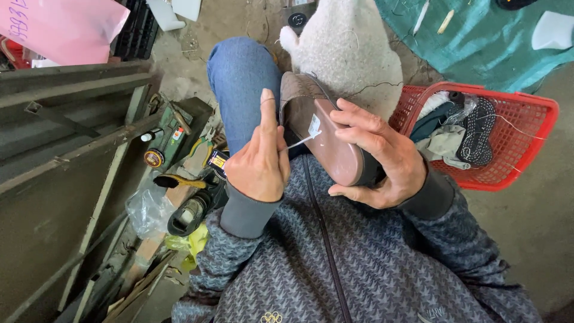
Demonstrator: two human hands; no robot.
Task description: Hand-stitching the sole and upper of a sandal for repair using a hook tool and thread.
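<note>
Shoe point(326, 134), brown with a pinkish sole, is lying sole-up on the lap at centre, the right hand point(382, 158) cupping it steady. At nine o'clock the left hand point(260, 161) is pinching a white thread point(302, 141), pulling it taut. Red basket point(508, 137) is sitting at three o'clock.

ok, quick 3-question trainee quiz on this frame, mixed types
1. True or false: the right hand grips the shoe with its sole turned up.
2. What do the left hand fingers pinch? A) thread B) brush C) hammer
3. Fill in: the basket to the person's right is ____ in colour.

Key: 1 true. 2 A, a pale thread running to the sole. 3 red, with a dark shoe and cloth inside.
</note>
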